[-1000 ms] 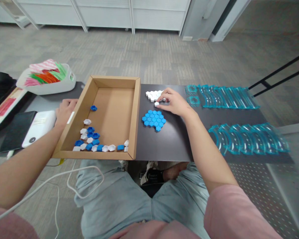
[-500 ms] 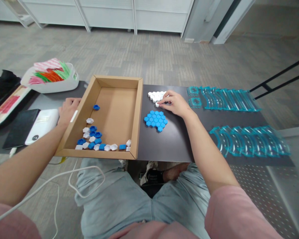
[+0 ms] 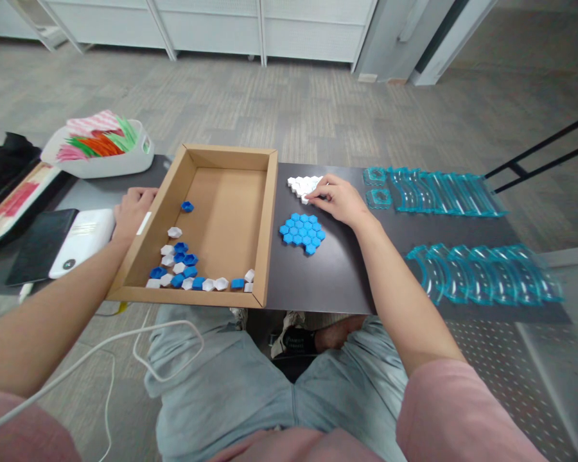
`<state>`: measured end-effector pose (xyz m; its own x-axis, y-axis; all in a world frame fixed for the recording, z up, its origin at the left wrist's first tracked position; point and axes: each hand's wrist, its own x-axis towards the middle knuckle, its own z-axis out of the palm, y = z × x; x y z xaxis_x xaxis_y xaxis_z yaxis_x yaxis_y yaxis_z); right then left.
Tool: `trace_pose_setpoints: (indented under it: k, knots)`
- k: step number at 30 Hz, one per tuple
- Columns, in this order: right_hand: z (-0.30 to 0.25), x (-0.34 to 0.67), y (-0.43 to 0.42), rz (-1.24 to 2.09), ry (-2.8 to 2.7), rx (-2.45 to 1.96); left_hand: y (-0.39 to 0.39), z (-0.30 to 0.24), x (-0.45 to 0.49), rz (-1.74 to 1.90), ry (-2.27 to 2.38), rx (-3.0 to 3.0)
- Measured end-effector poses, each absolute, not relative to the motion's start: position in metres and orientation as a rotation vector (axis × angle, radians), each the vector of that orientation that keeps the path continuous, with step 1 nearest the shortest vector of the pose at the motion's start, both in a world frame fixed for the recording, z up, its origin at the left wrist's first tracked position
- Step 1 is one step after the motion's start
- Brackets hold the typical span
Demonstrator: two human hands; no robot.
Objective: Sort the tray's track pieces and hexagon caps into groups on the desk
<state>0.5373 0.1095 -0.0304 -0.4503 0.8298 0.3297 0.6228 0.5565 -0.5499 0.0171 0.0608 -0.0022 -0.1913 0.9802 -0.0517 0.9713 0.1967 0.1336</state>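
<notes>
My right hand [image 3: 340, 199] pinches a small white hexagonal piece [image 3: 305, 200] between thumb and fingertips, at the near edge of a cluster of white hexagonal pieces [image 3: 298, 185]. The hand partly covers that cluster. Just nearer to me, a patch of blue hexagonal pieces [image 3: 302, 232] lies fitted side by side on the dark table. On the other side, my left hand [image 3: 133, 212] rests against the outer left wall of a shallow cardboard box [image 3: 271, 212], its fingers extended and their tips partly hidden. Several loose blue and white hexagonal pieces [image 3: 178, 268] lie inside, mostly along the near side.
Clear teal plastic parts [image 3: 481, 273] lie in two rows at the right of the table [image 3: 337, 282]. At the left are a white power bank [image 3: 83, 244], a black flat item [image 3: 41, 247] and a white basket [image 3: 110, 168] of colourful strips. A white cable [image 3: 164, 326] hangs near my lap.
My right hand has brought the white piece slightly up against the white cluster, closing the small gap. My left hand stays by the box.
</notes>
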Motion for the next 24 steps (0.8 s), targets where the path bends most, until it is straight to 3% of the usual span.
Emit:
trace_pose_setpoints:
  k: [24]
  knots:
    - [-0.0242, 0.5359, 0.1067, 0.49, -2.181, -1.229, 0.0587, 0.005, 0.025, 0.104, 2.331, 1.895]
